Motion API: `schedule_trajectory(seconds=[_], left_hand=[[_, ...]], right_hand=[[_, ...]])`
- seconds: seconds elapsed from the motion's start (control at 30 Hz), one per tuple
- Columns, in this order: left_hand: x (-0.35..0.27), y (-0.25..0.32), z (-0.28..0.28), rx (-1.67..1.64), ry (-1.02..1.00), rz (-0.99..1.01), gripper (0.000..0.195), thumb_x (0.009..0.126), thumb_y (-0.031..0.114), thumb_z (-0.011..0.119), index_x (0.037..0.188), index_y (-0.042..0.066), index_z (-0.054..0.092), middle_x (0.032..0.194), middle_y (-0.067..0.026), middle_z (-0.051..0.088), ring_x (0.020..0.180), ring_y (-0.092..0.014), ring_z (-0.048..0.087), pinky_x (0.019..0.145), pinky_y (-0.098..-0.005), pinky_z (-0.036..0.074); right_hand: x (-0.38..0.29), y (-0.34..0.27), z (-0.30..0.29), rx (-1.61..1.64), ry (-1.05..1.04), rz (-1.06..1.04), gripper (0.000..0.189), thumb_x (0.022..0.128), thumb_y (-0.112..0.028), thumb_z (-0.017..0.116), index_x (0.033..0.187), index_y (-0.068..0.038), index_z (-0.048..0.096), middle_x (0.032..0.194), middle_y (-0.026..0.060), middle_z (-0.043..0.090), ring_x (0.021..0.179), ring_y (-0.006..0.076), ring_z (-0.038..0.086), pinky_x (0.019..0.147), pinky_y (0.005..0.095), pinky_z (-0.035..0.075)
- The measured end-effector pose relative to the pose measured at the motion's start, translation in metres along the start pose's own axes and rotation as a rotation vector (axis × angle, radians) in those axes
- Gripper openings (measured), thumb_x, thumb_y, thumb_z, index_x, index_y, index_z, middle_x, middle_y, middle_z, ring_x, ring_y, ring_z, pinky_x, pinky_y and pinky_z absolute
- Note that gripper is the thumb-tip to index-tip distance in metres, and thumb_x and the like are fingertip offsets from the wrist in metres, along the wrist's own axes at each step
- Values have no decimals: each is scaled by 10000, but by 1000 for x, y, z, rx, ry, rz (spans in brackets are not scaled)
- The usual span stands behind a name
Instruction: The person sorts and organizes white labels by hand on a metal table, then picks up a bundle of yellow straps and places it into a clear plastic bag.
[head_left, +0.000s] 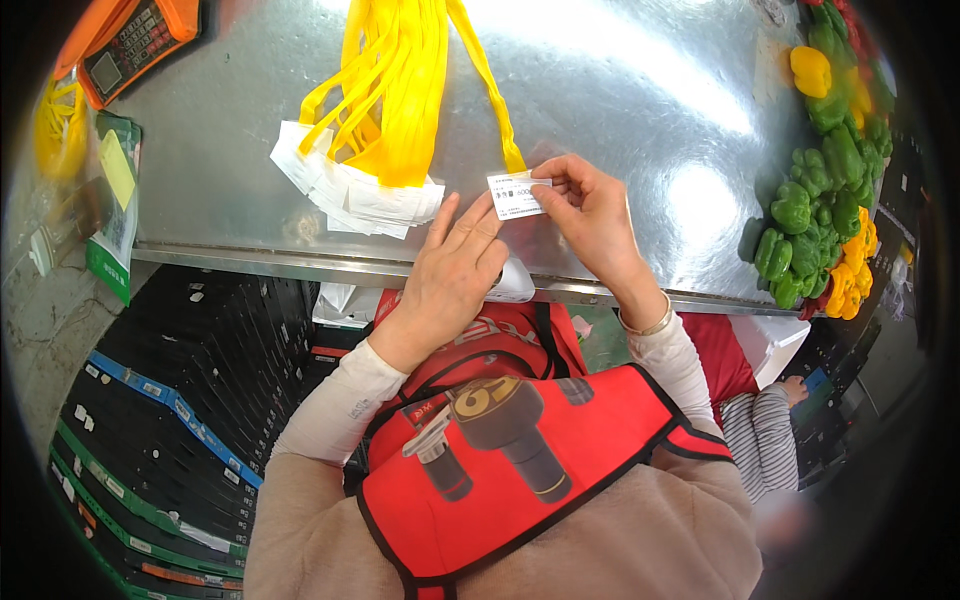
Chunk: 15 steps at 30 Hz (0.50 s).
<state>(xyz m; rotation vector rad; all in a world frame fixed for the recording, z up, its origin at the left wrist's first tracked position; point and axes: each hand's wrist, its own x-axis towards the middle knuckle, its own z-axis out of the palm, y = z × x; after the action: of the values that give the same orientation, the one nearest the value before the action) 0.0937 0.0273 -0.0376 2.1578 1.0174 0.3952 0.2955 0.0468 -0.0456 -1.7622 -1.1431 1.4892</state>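
My right hand (589, 214) pinches a white printed label (514, 202) by its right side, at the end of a yellow strap (487, 82). My left hand (457, 281) lies palm down over the table's front edge, fingers spread, with its fingertips at the label's left edge. Whether they press on it is hard to tell. Beyond the left hand lies a bundle of yellow straps (409, 105), their near ends covered by overlapping white labels (394, 204). A white object (515, 283) shows partly beneath my left hand at the table edge.
The metal table (600, 97) carries green peppers (806, 202) and yellow peppers (851, 262) at right. A calculator (124, 56) in an orange holder and a green-and-white pouch (116, 247) are at left. Black crates (217, 337) stack below. Another person's striped sleeve (772, 435) shows at right.
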Motion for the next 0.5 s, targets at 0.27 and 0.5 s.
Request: schedule_trajectory(seconds=[0.27, 0.5], left_hand=[[1, 0, -2, -5, -2, -1, 109, 776, -47, 606, 858, -10, 543, 1320, -192, 554, 1329, -352, 475, 1121, -560, 322], [0, -1, -1, -24, -4, 0, 114, 768, -71, 593, 839, -9, 528, 1329, -192, 551, 1336, -356, 469, 1123, -562, 319]], right_hand=[[0, -6, 2, -119, 41, -73, 118, 877, -12, 656, 991, 23, 653, 804, 102, 676, 677, 117, 620, 634, 253, 500], [1, -5, 4, -195, 61, -152, 110, 847, -19, 682, 946, 3, 640, 759, 106, 616, 620, 165, 556, 584, 296, 461]])
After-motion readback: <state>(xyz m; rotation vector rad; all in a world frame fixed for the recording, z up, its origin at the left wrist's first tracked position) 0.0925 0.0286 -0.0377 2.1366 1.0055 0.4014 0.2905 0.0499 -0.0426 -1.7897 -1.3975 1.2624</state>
